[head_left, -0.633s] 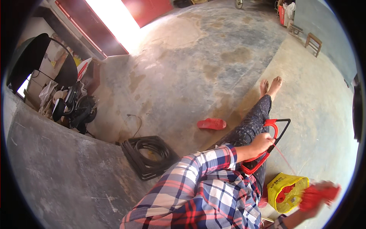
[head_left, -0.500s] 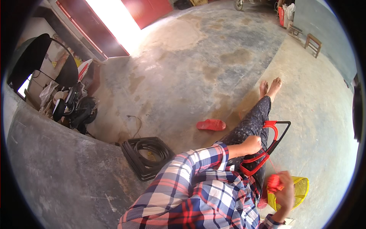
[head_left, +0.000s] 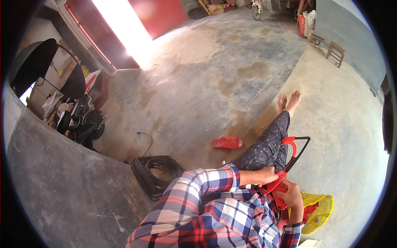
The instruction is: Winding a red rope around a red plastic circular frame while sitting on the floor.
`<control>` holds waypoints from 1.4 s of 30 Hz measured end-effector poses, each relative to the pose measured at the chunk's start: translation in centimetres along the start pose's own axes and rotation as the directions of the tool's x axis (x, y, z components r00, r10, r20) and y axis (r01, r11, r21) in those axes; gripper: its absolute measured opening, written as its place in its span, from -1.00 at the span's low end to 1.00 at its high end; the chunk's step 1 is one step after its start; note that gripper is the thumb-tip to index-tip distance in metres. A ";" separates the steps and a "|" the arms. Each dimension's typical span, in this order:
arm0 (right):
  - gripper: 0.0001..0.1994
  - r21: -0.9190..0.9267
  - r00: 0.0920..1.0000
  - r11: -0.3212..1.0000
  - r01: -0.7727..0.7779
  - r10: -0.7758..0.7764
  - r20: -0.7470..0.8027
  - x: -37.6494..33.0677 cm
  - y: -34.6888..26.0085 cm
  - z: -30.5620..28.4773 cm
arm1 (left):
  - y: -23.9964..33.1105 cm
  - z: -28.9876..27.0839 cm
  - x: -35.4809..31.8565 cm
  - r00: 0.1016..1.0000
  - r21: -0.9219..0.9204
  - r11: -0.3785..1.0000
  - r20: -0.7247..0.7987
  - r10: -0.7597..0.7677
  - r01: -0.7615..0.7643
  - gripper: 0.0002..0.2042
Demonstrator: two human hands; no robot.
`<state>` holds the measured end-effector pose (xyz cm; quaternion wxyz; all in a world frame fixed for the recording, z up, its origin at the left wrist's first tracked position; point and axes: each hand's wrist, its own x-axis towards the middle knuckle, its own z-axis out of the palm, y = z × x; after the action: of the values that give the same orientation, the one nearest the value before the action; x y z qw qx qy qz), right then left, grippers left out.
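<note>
My left hand [head_left: 269, 175] is closed at the near side of a black frame [head_left: 304, 149], a thin angular loop partly wrapped in red cord [head_left: 290, 142], lying over my thighs. Right beside it, my right hand [head_left: 292, 194] curls around a bundle of red cord [head_left: 281, 201], partly hidden by its fingers. Both hands are close together at the cord-wrapped end of the frame. A yellow mesh-like basket [head_left: 320, 211] with red material inside stands just right of my right wrist.
A red slipper [head_left: 227, 142] lies on the concrete floor left of my outstretched legs. A coil of black hose or cable [head_left: 155, 171] sits farther left. A small wooden stool [head_left: 336, 53] stands by the right wall, and a red door [head_left: 159, 16] is at the back.
My right hand has moved left and up from beside the yellow basket to the frame, bringing the red cord bundle. My left hand has shifted slightly down toward it.
</note>
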<state>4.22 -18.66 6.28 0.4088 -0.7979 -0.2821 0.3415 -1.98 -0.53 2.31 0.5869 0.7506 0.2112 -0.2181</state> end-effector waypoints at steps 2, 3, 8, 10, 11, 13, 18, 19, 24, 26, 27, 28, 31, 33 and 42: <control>-0.50 -0.015 0.994 0.997 0.078 -0.077 0.074 0.0 0.7 -0.1 | 0.0 0.2 -0.3 0.996 -0.193 0.979 0.079 -0.050 0.065 -0.58; -0.50 -0.015 0.995 0.997 0.077 -0.075 0.066 0.3 0.6 0.2 | 0.0 0.2 -0.5 0.991 -0.210 0.973 0.111 -0.077 0.099 -0.67; -0.55 0.031 0.981 0.993 0.116 -0.110 -0.163 1.7 0.4 2.3 | -0.9 1.3 -0.8 0.987 -0.502 0.857 -0.039 -0.158 0.117 -0.77; -0.58 0.012 0.969 0.988 0.154 -0.149 -0.197 1.4 -0.2 2.7 | -1.4 1.1 -0.6 0.976 -0.410 0.907 -0.219 0.006 -0.098 -0.82; -0.60 0.042 0.954 0.990 0.133 -0.117 -0.278 0.9 -0.8 2.7 | -2.5 0.9 0.2 0.858 -0.169 0.909 -0.432 0.279 -0.380 -0.84; -0.62 0.086 0.931 0.992 0.097 -0.060 -0.361 0.1 -1.0 2.0 | 0.4 -2.2 -0.8 0.701 0.164 0.866 -0.525 0.482 -0.473 -0.83; -0.54 -0.199 0.880 0.955 0.221 -0.283 -0.382 -0.7 -3.8 1.0 | 5.8 -3.7 -2.4 0.436 0.354 0.656 -0.528 0.729 -0.667 -0.86; -0.47 -0.259 0.837 0.931 0.258 -0.350 -0.421 -0.4 -4.0 1.3 | 6.5 -3.1 -2.8 0.473 0.318 0.665 -0.505 0.722 -0.676 -0.86; -0.45 -0.380 0.798 0.887 0.262 -0.420 -0.432 -0.1 -5.3 1.0 | 7.1 -1.4 -3.1 0.655 0.217 0.738 -0.351 0.670 -0.639 -0.89; -0.43 -0.396 0.824 0.893 0.215 -0.384 -0.417 -0.2 -5.4 1.0 | 6.9 -1.6 -2.7 0.674 0.224 0.752 -0.338 0.657 -0.620 -0.88; -0.46 -0.382 0.825 0.899 0.214 -0.376 -0.423 -0.2 -5.0 1.1 | 7.1 -1.8 -2.6 0.681 0.233 0.753 -0.324 0.657 -0.616 -0.86; -0.46 -0.370 0.833 0.906 0.207 -0.362 -0.419 -0.2 -5.0 1.1 | 7.2 -2.0 -2.6 0.693 0.229 0.763 -0.320 0.645 -0.605 -0.86; -0.62 -0.348 0.860 0.908 0.231 -0.359 -0.364 -0.4 -5.2 0.3 | 6.6 -2.5 -1.8 0.874 -0.081 0.879 -0.182 0.450 -0.470 -0.87; -0.62 0.026 0.888 0.970 0.243 -0.212 -0.409 -0.4 -4.4 0.5 | 5.0 -1.8 -0.2 0.958 -0.664 0.712 -0.024 0.285 -0.228 -0.89; -0.40 0.793 0.833 0.305 0.527 0.000 -0.553 -0.8 -0.1 -3.1 | 4.9 -3.0 -1.1 0.943 -0.818 0.513 0.330 0.048 0.260 -0.87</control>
<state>6.09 -20.63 7.99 0.8905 -0.4180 -0.0658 0.1673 0.17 1.21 7.45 0.8892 0.3073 0.2417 -0.2377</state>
